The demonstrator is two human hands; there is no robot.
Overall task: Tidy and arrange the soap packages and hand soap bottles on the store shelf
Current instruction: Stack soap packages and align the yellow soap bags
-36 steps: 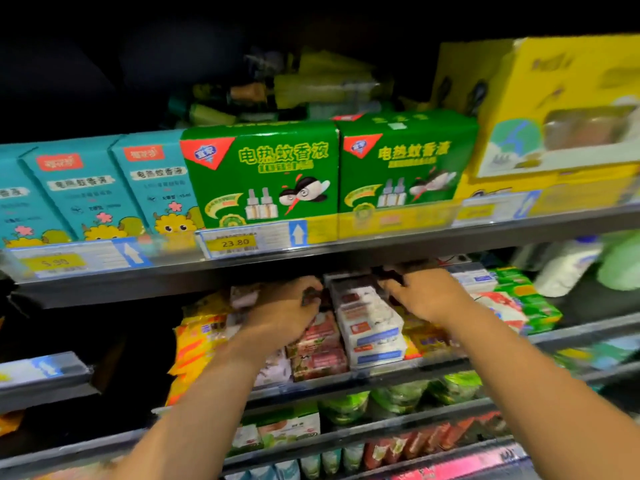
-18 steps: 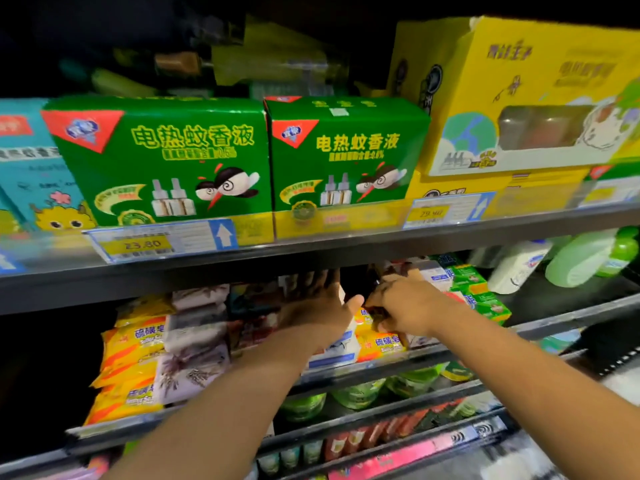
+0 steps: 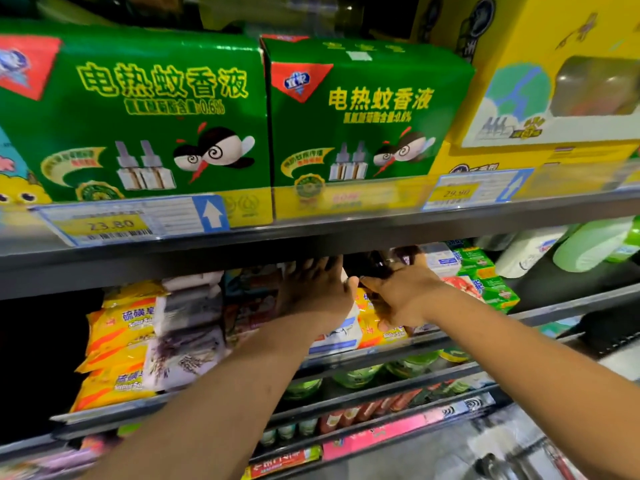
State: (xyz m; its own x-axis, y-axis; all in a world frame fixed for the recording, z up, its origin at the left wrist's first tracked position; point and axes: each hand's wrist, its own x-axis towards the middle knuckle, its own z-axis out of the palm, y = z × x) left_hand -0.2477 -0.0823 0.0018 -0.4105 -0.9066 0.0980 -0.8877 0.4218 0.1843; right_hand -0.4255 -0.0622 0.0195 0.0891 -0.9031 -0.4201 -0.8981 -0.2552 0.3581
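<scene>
Soap packages fill the middle shelf [image 3: 398, 349]: yellow sulfur soap [image 3: 117, 341] at the left, lavender-print packs [image 3: 187, 341] beside it, white-and-blue packs [image 3: 336, 336] in the middle, green boxes [image 3: 485, 282] at the right. My left hand [image 3: 318, 292] reaches in over the white-and-blue stack with its fingers stretched toward the back. My right hand [image 3: 401, 292] is beside it, thumb nearly touching it, fingers curled round a dark soap package [image 3: 370, 268] above more yellow soap [image 3: 388, 332]. White [image 3: 530, 251] and pale green hand soap bottles [image 3: 595, 244] lie at the far right.
The upper shelf hangs low over both hands. It carries green mosquito-liquid boxes [image 3: 138, 116] and a big yellow box [image 3: 554, 81], with price tags [image 3: 114, 223] on its edge. Lower shelves hold green pouches [image 3: 412, 365] and small red items [image 3: 356, 412].
The view has closed in on the shelf. My left hand left the reddish packs and now lies stretched over the white-and-blue stack. My right hand came left until both hands almost meet.
</scene>
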